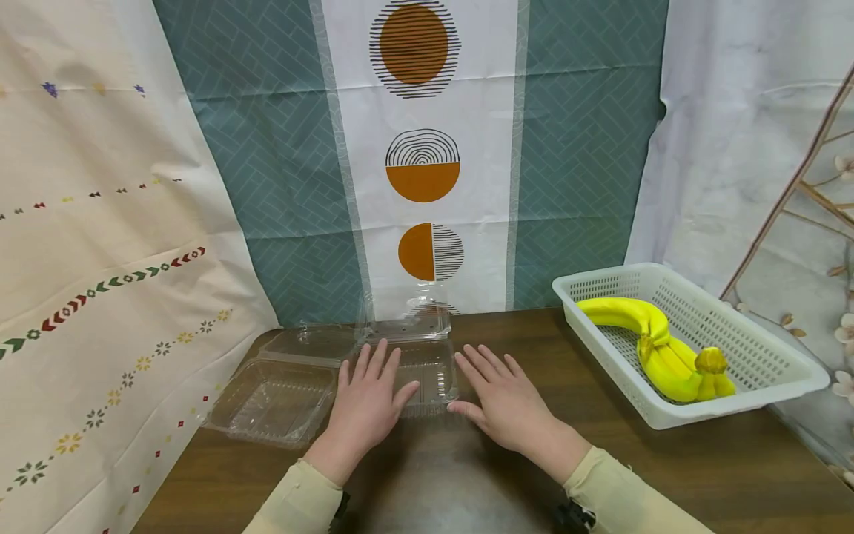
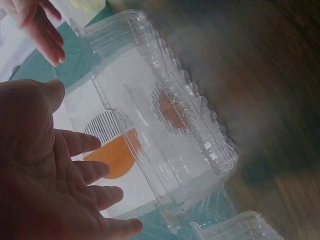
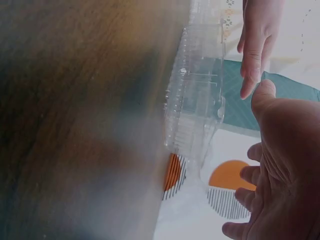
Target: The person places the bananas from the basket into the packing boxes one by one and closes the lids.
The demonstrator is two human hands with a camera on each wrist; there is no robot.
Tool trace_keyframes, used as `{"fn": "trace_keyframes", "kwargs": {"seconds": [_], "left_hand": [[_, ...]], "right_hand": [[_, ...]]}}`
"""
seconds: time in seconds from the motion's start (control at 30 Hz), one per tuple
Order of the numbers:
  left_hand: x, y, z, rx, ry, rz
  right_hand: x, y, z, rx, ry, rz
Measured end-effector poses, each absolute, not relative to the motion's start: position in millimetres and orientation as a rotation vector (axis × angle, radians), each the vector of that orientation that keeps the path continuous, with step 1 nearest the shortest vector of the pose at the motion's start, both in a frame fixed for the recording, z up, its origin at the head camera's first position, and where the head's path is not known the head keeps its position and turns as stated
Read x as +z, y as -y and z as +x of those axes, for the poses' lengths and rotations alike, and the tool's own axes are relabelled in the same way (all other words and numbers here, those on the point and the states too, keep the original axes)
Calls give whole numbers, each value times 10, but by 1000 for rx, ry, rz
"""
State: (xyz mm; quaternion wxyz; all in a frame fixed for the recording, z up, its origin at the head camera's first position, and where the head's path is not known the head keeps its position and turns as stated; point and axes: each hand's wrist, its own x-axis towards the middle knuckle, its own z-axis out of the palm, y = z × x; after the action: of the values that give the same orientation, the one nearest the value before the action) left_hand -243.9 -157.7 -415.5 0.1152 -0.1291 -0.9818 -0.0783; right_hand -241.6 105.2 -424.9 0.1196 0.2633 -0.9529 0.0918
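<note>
Two clear plastic clamshell boxes stand side by side with their lids raised. My left hand [image 1: 368, 404], fingers straight and spread, hovers between the left clamshell box [image 1: 276, 400] and the middle clamshell box [image 1: 427, 378]. Near the right side of that middle box is my right hand [image 1: 503, 404], its fingers also stretched out, holding nothing. In the left wrist view the left palm [image 2: 30, 165] faces the ribbed clear box [image 2: 165, 125] with nothing gripped. The right wrist view has the right palm [image 3: 290, 155] beside the clear box [image 3: 195, 95]; contact cannot be judged.
A white perforated basket [image 1: 767, 404] stands at the right of the brown wooden table [image 1: 460, 482]. Yellow bananas [image 1: 667, 363] lie inside it. Patterned cloths hang at the back, a green and white cloth [image 1: 580, 148], and on the left, a cream cloth [image 1: 120, 252].
</note>
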Motion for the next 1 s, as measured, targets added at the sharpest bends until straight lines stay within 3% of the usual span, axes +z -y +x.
{"fn": "trace_keyframes", "kwargs": {"seconds": [1.0], "left_hand": [[-4271,1719,-2421,-251,2933,-334]], "right_hand": [[-4356,-903,-2386,281,2843,877]]}}
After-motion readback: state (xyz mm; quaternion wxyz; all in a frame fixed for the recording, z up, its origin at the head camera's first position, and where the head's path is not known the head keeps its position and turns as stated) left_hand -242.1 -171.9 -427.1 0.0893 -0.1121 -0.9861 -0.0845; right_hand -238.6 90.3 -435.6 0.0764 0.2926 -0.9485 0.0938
